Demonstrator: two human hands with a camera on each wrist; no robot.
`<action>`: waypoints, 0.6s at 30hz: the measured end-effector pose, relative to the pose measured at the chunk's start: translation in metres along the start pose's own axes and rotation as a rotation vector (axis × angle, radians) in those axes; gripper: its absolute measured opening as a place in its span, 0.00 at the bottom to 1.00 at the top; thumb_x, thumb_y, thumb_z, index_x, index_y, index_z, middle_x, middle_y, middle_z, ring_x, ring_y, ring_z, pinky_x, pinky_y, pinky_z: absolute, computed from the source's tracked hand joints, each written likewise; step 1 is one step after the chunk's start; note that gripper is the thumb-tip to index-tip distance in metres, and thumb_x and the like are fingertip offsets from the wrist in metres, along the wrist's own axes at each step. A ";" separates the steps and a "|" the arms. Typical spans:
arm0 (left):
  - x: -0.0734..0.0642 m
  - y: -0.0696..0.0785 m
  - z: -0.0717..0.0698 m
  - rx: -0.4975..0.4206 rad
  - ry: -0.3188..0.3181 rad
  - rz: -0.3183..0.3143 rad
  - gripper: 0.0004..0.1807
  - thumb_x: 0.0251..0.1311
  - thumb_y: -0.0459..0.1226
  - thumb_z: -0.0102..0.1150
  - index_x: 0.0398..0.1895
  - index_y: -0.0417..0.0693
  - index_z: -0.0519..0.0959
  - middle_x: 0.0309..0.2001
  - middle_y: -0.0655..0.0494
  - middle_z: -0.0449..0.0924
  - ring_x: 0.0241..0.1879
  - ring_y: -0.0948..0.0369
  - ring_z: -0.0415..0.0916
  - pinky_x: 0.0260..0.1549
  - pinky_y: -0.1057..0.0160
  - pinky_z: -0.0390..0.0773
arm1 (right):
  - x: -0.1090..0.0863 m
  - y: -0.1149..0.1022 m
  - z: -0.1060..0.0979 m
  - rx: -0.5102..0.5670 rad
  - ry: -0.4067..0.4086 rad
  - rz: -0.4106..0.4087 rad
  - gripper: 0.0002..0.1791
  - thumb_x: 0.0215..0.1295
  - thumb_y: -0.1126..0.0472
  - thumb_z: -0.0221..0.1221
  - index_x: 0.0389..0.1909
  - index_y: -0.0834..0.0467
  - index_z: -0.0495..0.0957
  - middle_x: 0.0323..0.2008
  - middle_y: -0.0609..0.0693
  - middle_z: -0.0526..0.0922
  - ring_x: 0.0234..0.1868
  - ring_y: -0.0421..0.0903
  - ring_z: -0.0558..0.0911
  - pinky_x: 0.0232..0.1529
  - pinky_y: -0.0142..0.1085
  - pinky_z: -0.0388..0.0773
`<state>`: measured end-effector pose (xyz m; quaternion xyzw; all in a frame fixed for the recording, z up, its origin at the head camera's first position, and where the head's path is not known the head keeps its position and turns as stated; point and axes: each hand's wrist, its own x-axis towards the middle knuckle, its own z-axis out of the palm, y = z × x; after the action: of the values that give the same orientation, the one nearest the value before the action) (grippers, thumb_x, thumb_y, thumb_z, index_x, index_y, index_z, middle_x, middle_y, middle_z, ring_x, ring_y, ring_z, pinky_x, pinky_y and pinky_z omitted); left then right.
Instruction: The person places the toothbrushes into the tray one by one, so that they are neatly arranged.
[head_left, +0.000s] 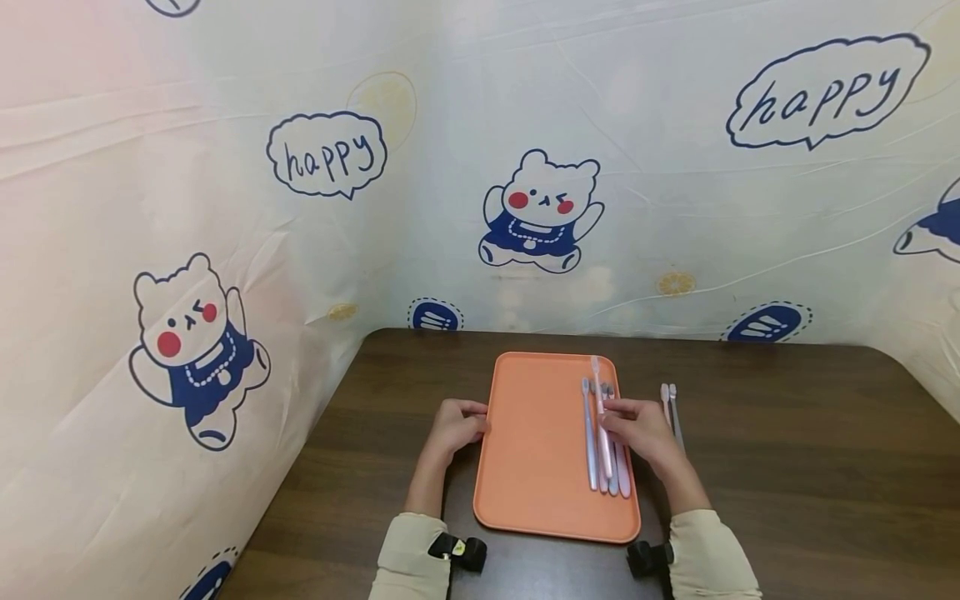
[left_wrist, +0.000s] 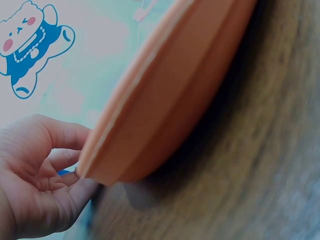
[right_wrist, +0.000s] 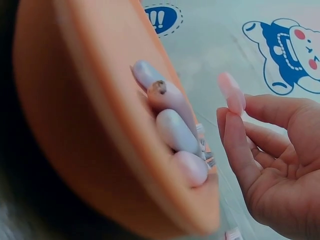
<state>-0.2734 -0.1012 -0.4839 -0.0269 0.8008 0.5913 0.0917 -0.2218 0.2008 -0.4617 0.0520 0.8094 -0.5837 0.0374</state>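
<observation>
Table (head_left: 360,483): dark brown wood, stands before a cloth (head_left: 525,100) printed with bears and "happy" bubbles.
Left hand (head_left: 456,427): pinches the left rim of the orange tray (head_left: 532,442) between thumb and bent fingers, nearly closed; holds no toothbrush.
Tray: lies on the table between the two hands, with its left part bare.
Tray toothbrushes (head_left: 590,450): lie side by side along the tray's right side, with heads at the far end; show four handle ends in the right wrist view, bluish and pinkish by turns, one with a dark mark.
Held toothbrush (head_left: 604,450): pink, hangs over the tray toothbrushes, apart from them at the handle end.
Right hand (head_left: 641,429): pinches the held toothbrush with thumb and fingertips, closed to the handle's thickness.
Loose toothbrushes (head_left: 675,408): two, lie just beyond the right hand on the table, partly hidden by it.
Step in hand: probably adding the held toothbrush to the tray; cannot be told for sure from lifting it out.
Next move: seems to call for lowering alongside the others, steadying the rim, and loosening the pinch only once flat.
</observation>
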 end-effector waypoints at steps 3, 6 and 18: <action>0.000 0.000 0.000 -0.006 -0.005 0.005 0.16 0.54 0.25 0.61 0.48 0.30 0.84 0.46 0.35 0.86 0.37 0.58 0.85 0.39 0.57 0.87 | 0.000 -0.001 0.002 0.016 -0.005 -0.008 0.26 0.69 0.65 0.60 0.64 0.74 0.73 0.51 0.68 0.85 0.40 0.37 0.84 0.42 0.32 0.86; -0.001 0.000 0.000 -0.005 -0.006 0.007 0.16 0.54 0.25 0.61 0.48 0.29 0.84 0.46 0.35 0.86 0.37 0.58 0.85 0.39 0.57 0.87 | 0.001 0.000 0.004 0.019 -0.003 -0.011 0.25 0.68 0.66 0.60 0.63 0.75 0.73 0.50 0.68 0.85 0.39 0.36 0.84 0.40 0.30 0.85; 0.000 -0.001 -0.001 0.006 -0.002 -0.010 0.16 0.55 0.26 0.61 0.48 0.30 0.84 0.46 0.37 0.86 0.36 0.59 0.85 0.39 0.57 0.87 | 0.002 -0.001 0.014 -0.011 0.008 0.000 0.24 0.66 0.66 0.61 0.60 0.74 0.77 0.52 0.70 0.84 0.41 0.42 0.85 0.39 0.30 0.85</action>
<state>-0.2735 -0.1022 -0.4844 -0.0297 0.8023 0.5884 0.0956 -0.2236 0.1878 -0.4653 0.0540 0.8128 -0.5790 0.0345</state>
